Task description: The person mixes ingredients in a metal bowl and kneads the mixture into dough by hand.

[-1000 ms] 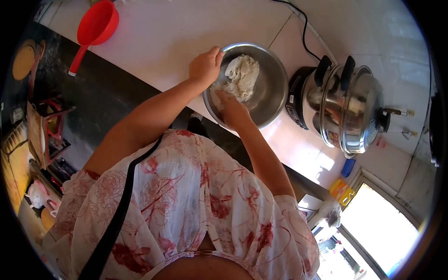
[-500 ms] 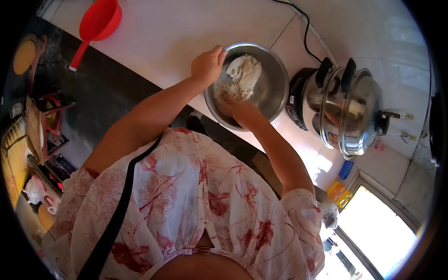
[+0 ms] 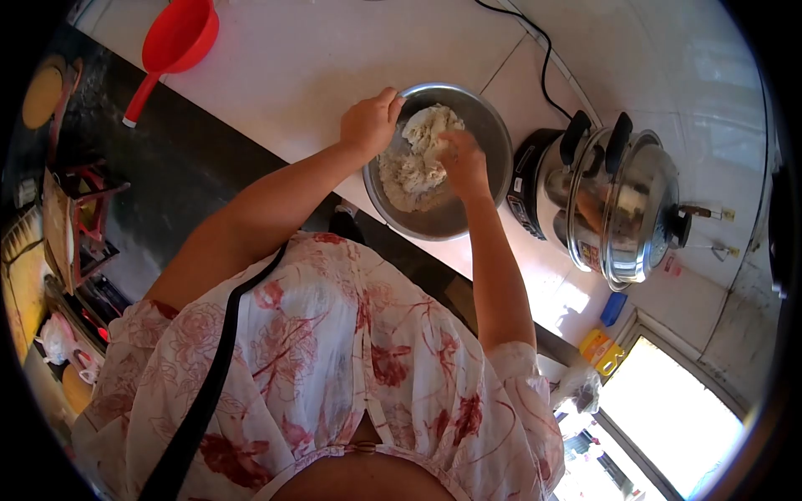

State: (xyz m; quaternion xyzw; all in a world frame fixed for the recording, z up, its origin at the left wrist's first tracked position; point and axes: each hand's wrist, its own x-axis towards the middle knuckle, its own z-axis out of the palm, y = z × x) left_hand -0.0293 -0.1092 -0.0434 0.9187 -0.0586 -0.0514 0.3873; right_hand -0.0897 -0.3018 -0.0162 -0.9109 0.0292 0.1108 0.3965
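A wide metal bowl (image 3: 493,134) stands on the counter in front of me, with pale, rough dough (image 3: 413,171) lying in its left half. My left hand (image 3: 368,125) is closed on the bowl's upper left rim, thumb at the edge. Inside the bowl, my right hand (image 3: 464,167) has its fingers curled against the right side of the dough. Part of those fingers is blurred. Looser, crumbly dough spreads toward the near side of the bowl.
Right of the bowl stands a steel pot (image 3: 631,209) with a lid and black handles. A black cable (image 3: 547,63) runs behind it. At the upper left lies a red ladle-shaped scoop (image 3: 178,37). A yellow package (image 3: 600,351) sits by the bright window.
My right hand has moved from the near side of the bowl up to the dough's right side. The dough has been pressed into a broader, more broken shape. My left hand stays on the rim.
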